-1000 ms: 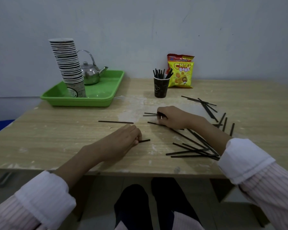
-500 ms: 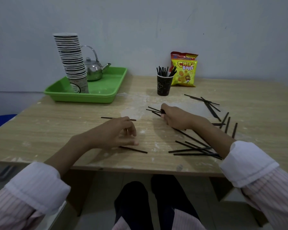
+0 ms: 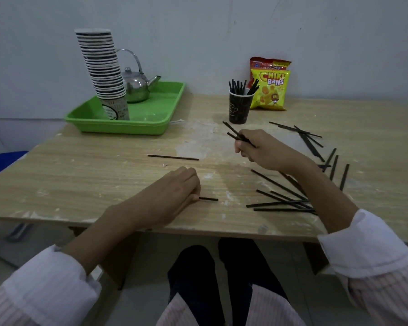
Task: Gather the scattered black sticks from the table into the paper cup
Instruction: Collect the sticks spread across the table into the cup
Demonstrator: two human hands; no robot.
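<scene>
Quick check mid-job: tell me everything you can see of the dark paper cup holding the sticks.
The paper cup is dark, nearly black, with a faint pale printed design and a light inner rim. It tapers toward its base and stands upright on the wooden table, near the back wall, just in front of the yellow snack bag. Several black sticks already stand in it, fanning above the rim. Neither hand touches it; the right hand is closest.

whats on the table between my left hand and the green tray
In the head view, one lone black stick lies flat between the left hand and the green tray; otherwise only bare, scuffed table.
</scene>
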